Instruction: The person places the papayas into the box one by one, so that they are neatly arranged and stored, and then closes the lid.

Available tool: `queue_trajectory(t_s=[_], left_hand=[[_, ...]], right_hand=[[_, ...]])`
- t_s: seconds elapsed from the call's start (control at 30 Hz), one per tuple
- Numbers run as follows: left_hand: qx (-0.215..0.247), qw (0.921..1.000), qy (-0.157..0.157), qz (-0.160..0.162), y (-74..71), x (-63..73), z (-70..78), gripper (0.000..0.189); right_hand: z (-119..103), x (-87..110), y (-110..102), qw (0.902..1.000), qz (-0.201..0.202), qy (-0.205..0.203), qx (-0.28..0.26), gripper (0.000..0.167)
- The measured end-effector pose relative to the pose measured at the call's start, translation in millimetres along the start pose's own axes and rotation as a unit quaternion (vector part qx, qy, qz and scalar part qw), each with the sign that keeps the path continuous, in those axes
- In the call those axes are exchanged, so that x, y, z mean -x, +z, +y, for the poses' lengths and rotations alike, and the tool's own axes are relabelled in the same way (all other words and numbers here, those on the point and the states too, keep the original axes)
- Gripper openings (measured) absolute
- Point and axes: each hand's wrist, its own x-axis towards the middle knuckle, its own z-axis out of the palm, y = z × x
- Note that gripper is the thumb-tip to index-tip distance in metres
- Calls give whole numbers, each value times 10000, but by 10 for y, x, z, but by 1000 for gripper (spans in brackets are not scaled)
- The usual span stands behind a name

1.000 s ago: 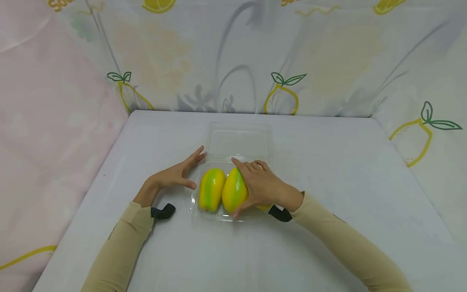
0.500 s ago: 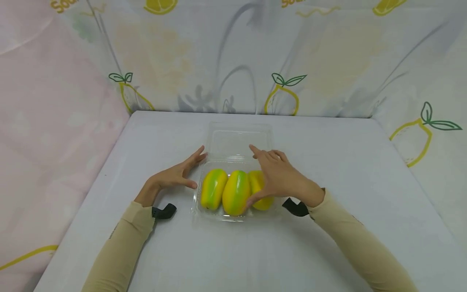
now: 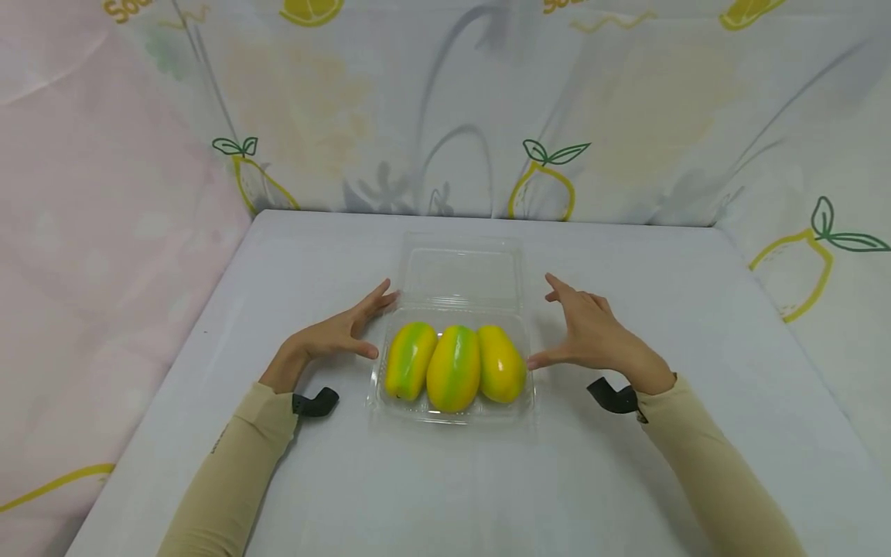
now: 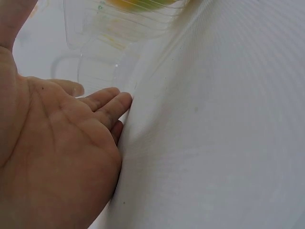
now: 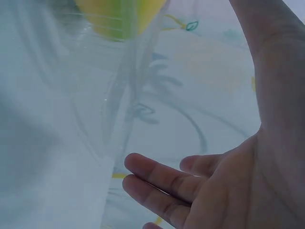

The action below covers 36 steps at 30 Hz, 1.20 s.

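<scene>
A clear plastic clamshell box [image 3: 452, 418] lies on the table with its lid [image 3: 462, 271] folded back flat. Side by side in its base are a left papaya [image 3: 411, 360], a middle papaya [image 3: 454, 369] and a right papaya [image 3: 501, 363], all glossy yellow, the first two with plain green streaks. At the box's left side rests my left hand [image 3: 337, 333], thumb and fingers spread. My right hand [image 3: 595, 333] is held just off the right side, thumb tip near the rim and nothing in its grasp. Both wrist views show a bare palm with loosely extended fingers beside the clear wall.
The white table [image 3: 445, 487] reaches back to a lemon-printed cloth [image 3: 418, 100] that hangs behind it and along the sides. Black wrist mounts [image 3: 316, 403] stick out below both cuffs.
My right hand has let go of the papayas and moved right, out past the box's edge, uncovering the right papaya. My left hand has stayed in place.
</scene>
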Motion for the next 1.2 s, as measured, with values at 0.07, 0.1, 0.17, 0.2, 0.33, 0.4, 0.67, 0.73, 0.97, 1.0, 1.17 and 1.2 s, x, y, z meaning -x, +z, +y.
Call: queue_trajectory(t_s=[0.07, 0.1, 0.17, 0.2, 0.33, 0.4, 0.67, 0.73, 0.97, 1.0, 1.17, 1.2], left_hand=[[13, 10000, -17, 10, 1, 2, -4, 122], [14, 10000, -16, 10, 0, 3, -8, 122], [35, 10000, -15, 1, 1, 6, -12, 123], [43, 10000, -12, 0, 2, 7, -14, 122], [59, 10000, 0, -22, 10, 15, -17, 123], [39, 10000, 8, -25, 12, 15, -20, 123], [16, 10000, -43, 6, 29, -3, -27, 124], [15, 10000, -71, 9, 44, -10, -20, 124], [-39, 10000, -74, -15, 56, -11, -17, 122], [-51, 10000, -58, -6, 50, -7, -17, 122], [-107, 9999, 9, 33, 19, 8, -6, 122], [-116, 9999, 11, 32, 15, 7, -3, 122]], right_hand=[[70, -4, 53, 9999, -64, 30, -90, 132], [106, -9, 82, 9999, -95, 32, -134, 131], [167, -19, 133, 9996, -160, 13, -220, 128], [193, -24, 155, 9995, -192, -10, -261, 127], [276, -41, 219, 9979, -338, -166, -519, 123], [316, -57, 242, 9965, -401, -296, -666, 122], [495, -172, 330, 9845, -956, -772, -1254, 114], [542, -197, 356, 9790, -1113, -845, -1482, 113], [641, -251, 443, 9688, -1253, -949, -1918, 115], [649, -261, 453, 9684, -1234, -951, -1946, 115], [664, -309, 483, 9664, -1142, -975, -2087, 117], [665, -314, 485, 9657, -1142, -975, -2118, 118]])
